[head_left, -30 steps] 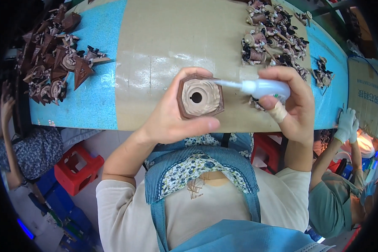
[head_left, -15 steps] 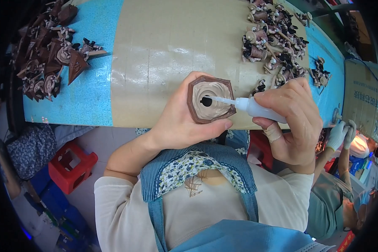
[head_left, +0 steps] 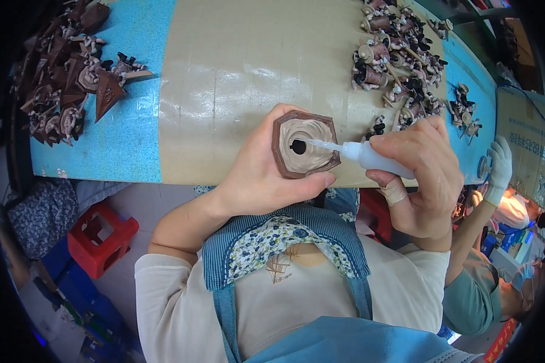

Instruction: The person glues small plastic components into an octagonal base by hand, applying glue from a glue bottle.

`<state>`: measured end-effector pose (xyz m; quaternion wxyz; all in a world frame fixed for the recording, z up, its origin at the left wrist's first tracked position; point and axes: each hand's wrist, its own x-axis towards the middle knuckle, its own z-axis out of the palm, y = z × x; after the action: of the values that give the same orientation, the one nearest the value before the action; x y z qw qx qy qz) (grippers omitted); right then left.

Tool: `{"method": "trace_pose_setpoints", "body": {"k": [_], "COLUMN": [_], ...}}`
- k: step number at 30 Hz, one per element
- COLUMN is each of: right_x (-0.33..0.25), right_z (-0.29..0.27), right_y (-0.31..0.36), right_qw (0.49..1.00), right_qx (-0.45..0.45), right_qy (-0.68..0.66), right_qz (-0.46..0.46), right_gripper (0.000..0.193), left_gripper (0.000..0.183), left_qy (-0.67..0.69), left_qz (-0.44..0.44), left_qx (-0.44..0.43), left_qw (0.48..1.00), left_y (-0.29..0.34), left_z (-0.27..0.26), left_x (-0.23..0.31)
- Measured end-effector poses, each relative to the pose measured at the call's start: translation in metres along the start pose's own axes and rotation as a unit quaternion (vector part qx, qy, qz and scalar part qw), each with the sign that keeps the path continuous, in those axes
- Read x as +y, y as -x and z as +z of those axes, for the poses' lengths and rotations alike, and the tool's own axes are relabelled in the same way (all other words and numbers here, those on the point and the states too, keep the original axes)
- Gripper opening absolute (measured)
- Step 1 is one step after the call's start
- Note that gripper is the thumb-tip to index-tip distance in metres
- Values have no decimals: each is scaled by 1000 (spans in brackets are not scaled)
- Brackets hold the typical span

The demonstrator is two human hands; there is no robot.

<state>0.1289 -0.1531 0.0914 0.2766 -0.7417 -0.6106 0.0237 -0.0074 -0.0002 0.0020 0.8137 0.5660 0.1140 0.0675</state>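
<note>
My left hand (head_left: 260, 163) is wrapped round a brown angular base (head_left: 277, 148), its beige hollow inside facing up with a dark hole in the middle. In my right hand (head_left: 421, 163) is a small white squeeze bottle (head_left: 378, 160), tilted so its thin clear nozzle (head_left: 327, 144) reaches into the hollow. The nozzle's tip lies beside the dark hole; whether it touches the wall I cannot tell. A bandage wraps my right thumb. Both hands are just over the table's near edge.
Brown pointed pieces and small figures (head_left: 60, 78) are heaped on the blue left part of the table (head_left: 236, 66). More figures (head_left: 399, 66) are piled at the right. A red stool (head_left: 102, 239) stands lower left. A co-worker's gloved hand (head_left: 499, 163) is at the right edge.
My hands, the base and the bottle have hardly moved. At the right, the co-worker leans closer and a gloved hand has risen toward the far side.
</note>
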Motion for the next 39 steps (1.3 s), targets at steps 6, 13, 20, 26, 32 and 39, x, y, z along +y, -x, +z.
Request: {"method": "trace_pose_setpoints", "body": {"k": [6,13,20,26,32,39], "right_x": [16,76,86,86,66,64], "right_z": [14,70,79,28,19,14], "right_y": [2,-58,-88,-16,32,24], "right_qw": [964,889,935,992,968,977], "right_qx": [30,69,-33,-113,-235,-165], "right_qy": [-218,-417,-285,-48,85,-38], "right_qz": [149,174,207,17,37,126], "right_gripper": [25,34,34,44,39,35], "left_gripper": [63,70,69,68,65,73], "left_qy": [-72,-484,-461,-304,-229,-175], "left_qz": [-26,160,248,339,393,405], "left_qx": [25,72,118,157,127,139], "left_qw": [997,857,844,876,881,886], "left_y": [5,6,8,0,-16,-24], "left_z": [-15,-37,-36,-23,5,18], "left_x": [11,31,19,-5,-18,-27]}}
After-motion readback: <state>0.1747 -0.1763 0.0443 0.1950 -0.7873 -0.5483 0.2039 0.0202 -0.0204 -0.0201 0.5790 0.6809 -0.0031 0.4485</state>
